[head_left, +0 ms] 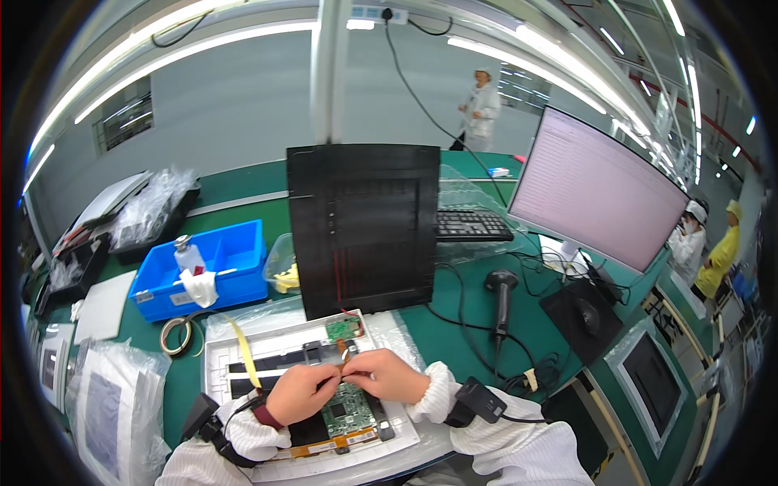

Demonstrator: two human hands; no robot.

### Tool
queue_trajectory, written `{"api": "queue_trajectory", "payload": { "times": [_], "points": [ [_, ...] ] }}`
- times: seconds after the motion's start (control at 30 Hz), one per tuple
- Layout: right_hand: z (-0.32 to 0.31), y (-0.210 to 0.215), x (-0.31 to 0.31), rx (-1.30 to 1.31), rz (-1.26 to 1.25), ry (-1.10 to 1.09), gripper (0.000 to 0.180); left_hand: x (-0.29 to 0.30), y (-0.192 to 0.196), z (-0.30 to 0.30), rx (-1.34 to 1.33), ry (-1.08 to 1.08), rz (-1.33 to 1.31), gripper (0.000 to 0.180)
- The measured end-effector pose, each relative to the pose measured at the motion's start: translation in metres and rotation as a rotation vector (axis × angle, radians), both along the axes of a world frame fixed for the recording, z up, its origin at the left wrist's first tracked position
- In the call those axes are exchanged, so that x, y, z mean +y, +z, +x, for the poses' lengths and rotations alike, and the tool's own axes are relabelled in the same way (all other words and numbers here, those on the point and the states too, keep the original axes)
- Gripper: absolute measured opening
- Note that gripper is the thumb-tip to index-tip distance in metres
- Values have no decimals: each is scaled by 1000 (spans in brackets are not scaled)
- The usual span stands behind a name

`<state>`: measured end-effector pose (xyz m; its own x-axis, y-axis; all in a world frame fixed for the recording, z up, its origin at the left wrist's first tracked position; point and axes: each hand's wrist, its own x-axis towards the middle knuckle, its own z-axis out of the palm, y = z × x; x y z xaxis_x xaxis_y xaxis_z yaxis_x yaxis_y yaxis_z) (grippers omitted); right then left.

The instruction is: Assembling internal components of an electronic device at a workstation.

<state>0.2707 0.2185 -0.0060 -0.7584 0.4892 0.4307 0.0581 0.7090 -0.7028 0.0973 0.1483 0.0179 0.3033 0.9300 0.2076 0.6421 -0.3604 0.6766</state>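
Note:
A white device housing [397, 444] lies on the bench in front of me, its inside exposed. Within it are a green circuit board [356, 409], a smaller green board [344, 328] and orange flat strips along the near side. My left hand [304, 394] and my right hand [385, 377] meet over the housing, fingertips pinched together. An orange ribbon cable [342, 350] runs down to the right fingers, which grip its end. What the left fingertips pinch is hidden. Behind the housing a black panel [365, 235] stands upright. A yellow strip [245, 356] reaches my left wrist.
To the left stand a blue divided bin [243, 247] with a bottle, a tape roll [175, 335] and bagged panels [117, 405]. Rightward are a scanner [502, 300], loose cables, a keyboard [474, 226], a mouse [585, 316] and a monitor [600, 190]. People in work coats stand farther off.

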Motion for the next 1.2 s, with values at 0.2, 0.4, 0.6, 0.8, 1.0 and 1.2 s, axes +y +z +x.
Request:
{"api": "queue_trajectory", "payload": {
  "times": [0.2,0.4,0.6,0.8,1.0,1.2],
  "points": [
    [0,5,-3,18,-42,12,11,-2,3,2,-38,1,7,10],
    [5,2,2,-37,-323,43,12,0,1,1,-57,-46,-8,12],
    [2,12,-3,-87,-501,60,11,-2,-3,-4,-76,-77,46,10],
    [5,12,-2,-108,-474,41,11,1,-3,-3,-87,-95,11,10],
    [3,12,-2,-104,-472,56,10,-1,-3,-3,-86,-75,5,11],
    [3,10,-2,-85,-547,57,10,0,-4,-3,-89,-80,-4,11]
  ]
}}
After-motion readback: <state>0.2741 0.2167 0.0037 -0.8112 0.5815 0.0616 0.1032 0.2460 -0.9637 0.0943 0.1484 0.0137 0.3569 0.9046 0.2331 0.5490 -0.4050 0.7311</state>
